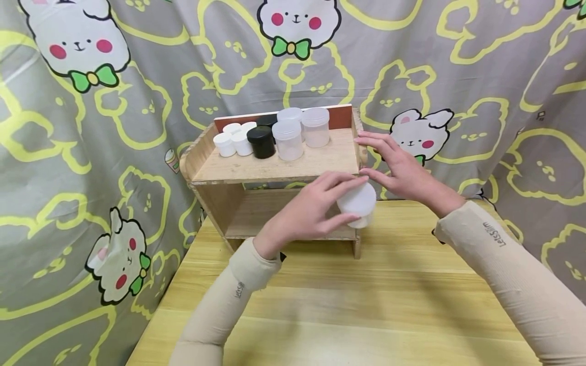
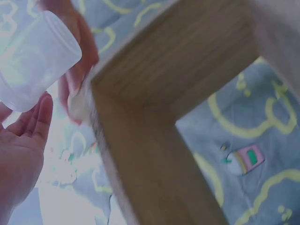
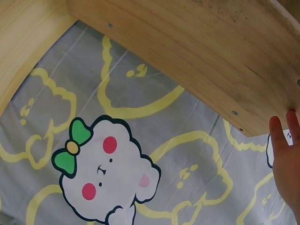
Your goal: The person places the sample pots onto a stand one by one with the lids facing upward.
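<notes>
My left hand (image 1: 313,206) grips a translucent plastic jar with a white lid (image 1: 358,199), held in front of the right end of a small wooden shelf (image 1: 215,170). The left wrist view shows that jar (image 2: 40,61) close up, with fingers beneath and beside it. My right hand (image 1: 405,170) reaches to the shelf's right side, its extended fingertips touching the edge of the panel. From the right wrist, two fingers of the right hand (image 3: 287,164) lie against the outer wooden panel (image 3: 187,56).
On the top board stand several small white jars (image 1: 224,145), black jars (image 1: 261,142) and translucent jars (image 1: 288,140). The shelf stands on a wood-grain table (image 1: 329,305). Behind and beside it hangs a grey patterned curtain (image 1: 151,107).
</notes>
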The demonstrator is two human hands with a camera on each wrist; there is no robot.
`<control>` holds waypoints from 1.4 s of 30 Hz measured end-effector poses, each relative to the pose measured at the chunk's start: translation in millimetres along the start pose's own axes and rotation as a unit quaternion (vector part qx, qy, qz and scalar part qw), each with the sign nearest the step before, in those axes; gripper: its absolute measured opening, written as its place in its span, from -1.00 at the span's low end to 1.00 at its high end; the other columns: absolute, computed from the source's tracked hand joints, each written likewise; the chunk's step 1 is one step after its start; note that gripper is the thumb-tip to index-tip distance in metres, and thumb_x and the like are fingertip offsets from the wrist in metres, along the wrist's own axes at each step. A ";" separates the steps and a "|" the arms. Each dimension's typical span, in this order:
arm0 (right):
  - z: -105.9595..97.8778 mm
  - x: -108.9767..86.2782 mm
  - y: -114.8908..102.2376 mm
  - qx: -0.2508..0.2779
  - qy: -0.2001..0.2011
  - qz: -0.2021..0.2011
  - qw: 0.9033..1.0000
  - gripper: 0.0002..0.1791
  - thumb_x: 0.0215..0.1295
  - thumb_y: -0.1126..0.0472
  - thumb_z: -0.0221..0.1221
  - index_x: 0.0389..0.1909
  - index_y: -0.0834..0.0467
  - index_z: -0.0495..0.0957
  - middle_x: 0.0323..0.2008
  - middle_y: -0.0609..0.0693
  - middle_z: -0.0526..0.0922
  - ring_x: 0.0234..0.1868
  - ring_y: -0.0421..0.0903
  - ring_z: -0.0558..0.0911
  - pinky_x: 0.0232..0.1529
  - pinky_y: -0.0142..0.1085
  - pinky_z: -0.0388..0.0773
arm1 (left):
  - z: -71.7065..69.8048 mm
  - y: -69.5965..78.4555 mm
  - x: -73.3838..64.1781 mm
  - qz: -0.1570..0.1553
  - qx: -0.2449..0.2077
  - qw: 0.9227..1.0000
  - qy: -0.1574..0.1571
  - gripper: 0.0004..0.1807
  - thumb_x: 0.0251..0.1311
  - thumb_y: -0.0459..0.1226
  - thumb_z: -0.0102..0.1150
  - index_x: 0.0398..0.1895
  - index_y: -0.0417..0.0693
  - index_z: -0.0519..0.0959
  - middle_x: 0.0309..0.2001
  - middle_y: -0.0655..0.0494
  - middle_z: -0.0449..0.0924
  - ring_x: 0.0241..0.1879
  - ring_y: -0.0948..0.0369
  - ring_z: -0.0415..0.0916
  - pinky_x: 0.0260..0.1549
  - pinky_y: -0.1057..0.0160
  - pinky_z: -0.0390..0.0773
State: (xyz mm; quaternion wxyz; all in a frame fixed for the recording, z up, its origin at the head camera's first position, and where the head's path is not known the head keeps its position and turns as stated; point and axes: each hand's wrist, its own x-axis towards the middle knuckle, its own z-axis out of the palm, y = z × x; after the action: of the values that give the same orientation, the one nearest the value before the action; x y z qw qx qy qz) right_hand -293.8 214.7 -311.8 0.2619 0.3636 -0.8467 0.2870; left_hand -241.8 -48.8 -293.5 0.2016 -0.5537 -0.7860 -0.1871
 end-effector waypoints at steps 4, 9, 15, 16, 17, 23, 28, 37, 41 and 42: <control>-0.6 -0.5 0.4 0.000 -0.006 0.006 1.000 -0.25 0.36 0.29 0.34 0.52 0.00 0.29 0.56 0.03 0.22 0.48 0.19 0.36 0.31 0.26 0.44 | -16.3 -6.9 4.1 -0.012 -0.004 0.999 0.035 -0.31 0.33 -0.07 0.36 0.47 -0.10 0.43 0.29 -0.07 0.51 0.21 0.11 0.47 0.14 0.25 0.52; -0.2 0.0 0.1 0.001 -0.004 0.007 1.000 -0.21 0.33 0.26 0.38 0.52 -0.01 0.29 0.56 0.02 0.22 0.49 0.16 0.36 0.35 0.21 0.44 | -32.0 -16.8 9.2 -0.044 -0.006 0.997 0.067 -0.32 0.33 -0.08 0.36 0.46 -0.10 0.44 0.29 -0.09 0.51 0.22 0.09 0.46 0.12 0.22 0.54; 0.9 -0.8 -0.3 0.008 -0.007 0.014 1.000 -0.21 0.33 0.25 0.39 0.52 0.01 0.28 0.56 0.01 0.21 0.46 0.16 0.39 0.37 0.17 0.44 | -44.3 -30.9 16.6 -0.095 -0.005 0.990 0.103 -0.32 0.36 -0.07 0.34 0.49 -0.05 0.43 0.32 -0.06 0.50 0.32 0.08 0.40 0.21 0.17 0.50; 1.1 -0.8 -0.4 0.008 -0.008 0.014 1.000 -0.22 0.33 0.26 0.38 0.52 0.02 0.28 0.56 0.01 0.21 0.45 0.16 0.40 0.37 0.17 0.44 | -45.5 -33.8 17.6 -0.104 -0.001 0.989 0.106 -0.33 0.36 -0.07 0.33 0.49 -0.03 0.43 0.33 -0.04 0.50 0.33 0.09 0.39 0.22 0.17 0.49; 1.2 -0.8 -0.5 0.008 -0.008 0.015 1.000 -0.22 0.33 0.26 0.38 0.52 0.03 0.28 0.56 0.01 0.21 0.45 0.16 0.40 0.37 0.17 0.44 | -46.6 -36.6 18.5 -0.112 0.004 0.988 0.108 -0.33 0.37 -0.06 0.33 0.49 -0.01 0.43 0.33 -0.02 0.50 0.32 0.10 0.39 0.21 0.17 0.49; 1.2 -0.3 -2.2 0.007 -0.005 0.014 1.000 -0.22 0.32 0.26 0.39 0.51 0.05 0.29 0.56 0.01 0.21 0.43 0.14 0.42 0.37 0.15 0.45 | -52.1 -54.6 26.5 -0.130 0.038 0.984 0.119 -0.37 0.38 -0.04 0.31 0.46 -0.02 0.47 0.31 0.01 0.53 0.32 0.08 0.41 0.19 0.15 0.51; 1.4 0.2 -2.5 0.010 -0.002 0.010 1.000 -0.22 0.31 0.28 0.39 0.50 0.08 0.30 0.55 0.02 0.22 0.46 0.14 0.40 0.37 0.14 0.44 | -55.5 -67.3 32.3 -0.154 0.058 0.979 0.118 -0.37 0.39 -0.03 0.29 0.46 -0.03 0.47 0.30 0.01 0.54 0.34 0.06 0.40 0.22 0.10 0.51; 2.4 -0.5 -0.4 0.019 0.000 0.006 1.000 -0.22 0.30 0.30 0.39 0.50 0.10 0.30 0.55 0.02 0.21 0.47 0.12 0.37 0.36 0.17 0.45 | -55.7 -81.6 36.0 -0.195 0.064 0.974 0.092 -0.34 0.40 0.01 0.27 0.50 0.03 0.43 0.33 0.03 0.52 0.38 0.08 0.35 0.25 0.09 0.49; 2.7 -0.5 0.0 0.021 -0.001 0.007 1.000 -0.22 0.32 0.29 0.38 0.51 0.09 0.29 0.56 0.01 0.20 0.46 0.12 0.38 0.36 0.17 0.45 | -54.3 -85.9 36.2 -0.200 0.081 0.973 0.087 -0.34 0.41 0.03 0.25 0.50 0.03 0.43 0.33 0.05 0.52 0.39 0.09 0.35 0.34 0.11 0.41; 2.9 -0.5 -0.1 0.021 -0.001 0.008 1.000 -0.22 0.32 0.29 0.38 0.51 0.09 0.29 0.56 0.01 0.20 0.46 0.12 0.39 0.36 0.17 0.45 | -54.1 -86.8 36.4 -0.201 0.085 0.972 0.086 -0.34 0.42 0.03 0.24 0.50 0.03 0.43 0.33 0.05 0.52 0.40 0.10 0.34 0.37 0.12 0.38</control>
State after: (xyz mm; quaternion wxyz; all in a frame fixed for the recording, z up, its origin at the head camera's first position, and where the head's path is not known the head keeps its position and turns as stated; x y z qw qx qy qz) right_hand -294.1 212.9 -314.1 0.2508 0.3632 -0.8434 0.3065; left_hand -329.2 -75.4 -234.7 0.2731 -0.3472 -0.8738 -0.2033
